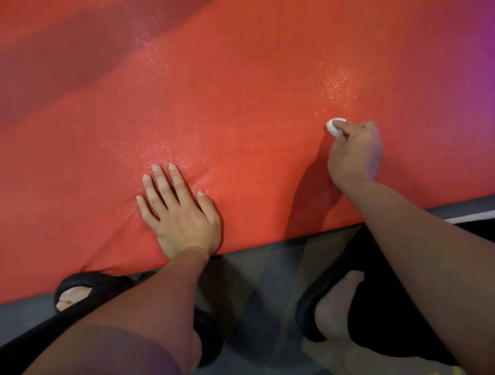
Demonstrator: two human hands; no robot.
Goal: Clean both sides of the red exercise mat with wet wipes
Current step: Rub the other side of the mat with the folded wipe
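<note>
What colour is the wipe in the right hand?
White. The wadded wipe is pinched in the right hand against the red mat; seen in the head view.

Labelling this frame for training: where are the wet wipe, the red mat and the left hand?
wet wipe point(333, 126), head view, balled white tip.
red mat point(242, 65), head view, bare surface.
left hand point(178, 211), head view, back.

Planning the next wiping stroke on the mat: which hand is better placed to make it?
Right. The right hand already pinches the small white wet wipe against the red exercise mat. The left hand lies flat, fingers straight, pressing the mat near its edge.
</note>
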